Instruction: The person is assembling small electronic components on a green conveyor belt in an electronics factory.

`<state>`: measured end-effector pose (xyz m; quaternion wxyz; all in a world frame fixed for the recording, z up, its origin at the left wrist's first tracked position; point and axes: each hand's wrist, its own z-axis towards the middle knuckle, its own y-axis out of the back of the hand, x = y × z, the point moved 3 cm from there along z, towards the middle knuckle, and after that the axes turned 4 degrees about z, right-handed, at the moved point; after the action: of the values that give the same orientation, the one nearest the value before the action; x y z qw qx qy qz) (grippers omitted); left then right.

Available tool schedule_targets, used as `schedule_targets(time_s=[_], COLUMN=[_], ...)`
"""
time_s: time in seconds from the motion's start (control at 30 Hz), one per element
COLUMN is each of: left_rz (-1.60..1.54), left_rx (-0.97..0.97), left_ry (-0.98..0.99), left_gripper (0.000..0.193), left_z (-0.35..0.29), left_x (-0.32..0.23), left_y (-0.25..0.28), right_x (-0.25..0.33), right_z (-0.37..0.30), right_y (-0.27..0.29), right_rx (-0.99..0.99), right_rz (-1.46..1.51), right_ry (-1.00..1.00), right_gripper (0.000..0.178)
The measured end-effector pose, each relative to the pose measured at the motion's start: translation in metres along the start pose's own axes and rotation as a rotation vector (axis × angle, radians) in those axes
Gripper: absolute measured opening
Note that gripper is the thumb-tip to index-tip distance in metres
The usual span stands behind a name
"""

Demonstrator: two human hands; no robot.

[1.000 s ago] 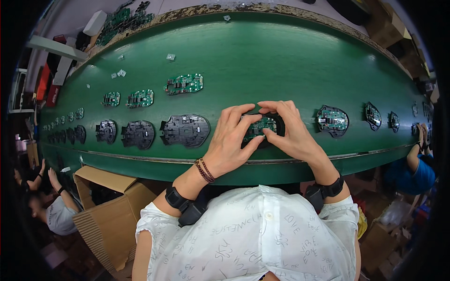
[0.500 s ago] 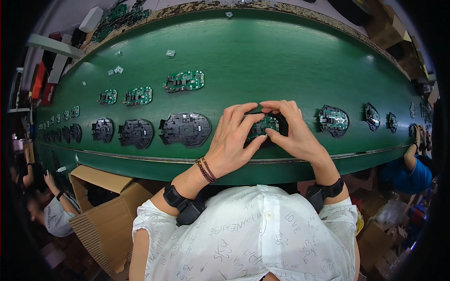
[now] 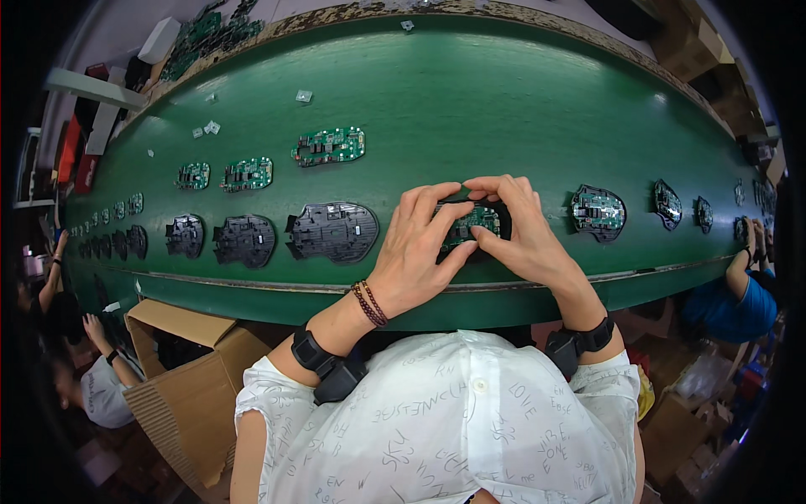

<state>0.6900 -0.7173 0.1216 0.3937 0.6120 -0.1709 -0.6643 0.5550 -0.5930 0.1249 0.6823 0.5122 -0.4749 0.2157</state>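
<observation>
Between my hands is a green circuit board (image 3: 478, 225) seated in a black plastic shell (image 3: 505, 222) with a rounded outline. My left hand (image 3: 409, 239) curls round its left side, fingertips at the far edge and thumb at the near left. From the other side my right hand (image 3: 527, 231) grips it, the thumb bent onto the board's face. My fingers cover much of the shell. Just left lies a bare black shell (image 3: 332, 232), with a loose circuit board (image 3: 329, 146) farther back. To the right sits a shell with a board in it (image 3: 598, 213).
More shells (image 3: 243, 241) and loose boards (image 3: 248, 174) line the green bench (image 3: 504, 109) leftward. Small clear pieces (image 3: 304, 97) lie at the back left. An open cardboard box (image 3: 180, 378) stands below the front edge. Co-workers sit at both sides, one in a blue top (image 3: 729, 307).
My right thumb has shifted slightly left and away from me on the board, and the right fingers moved a little. At the far left, a co-worker's arm has moved.
</observation>
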Motion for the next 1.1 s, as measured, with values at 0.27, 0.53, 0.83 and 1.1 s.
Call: schedule_targets(time_s=[0.27, 0.53, 0.83, 1.1], left_rz=[-0.003, 0.060, -0.321, -0.429], left_rx=[-0.012, 0.000, 0.015, 0.031], left_ry=[0.039, -0.011, 0.304, 0.245], left_gripper=[0.043, 0.048, 0.029, 0.020], left_z=[0.001, 0.002, 0.001, 0.010], left_x=[0.002, 0.004, 0.009, 0.007], left_y=[0.002, 0.000, 0.016, 0.014], right_x=[0.003, 0.005, 0.010, -0.007], right_z=[-0.015, -0.021, -0.027, -0.013], right_y=[0.014, 0.009, 0.000, -0.003], right_rx=[0.136, 0.096, -0.072, -0.065], right_rz=[0.048, -0.186, 0.089, 0.294], right_ry=[0.063, 0.083, 0.220, -0.071], right_gripper=[0.080, 0.101, 0.091, 0.024])
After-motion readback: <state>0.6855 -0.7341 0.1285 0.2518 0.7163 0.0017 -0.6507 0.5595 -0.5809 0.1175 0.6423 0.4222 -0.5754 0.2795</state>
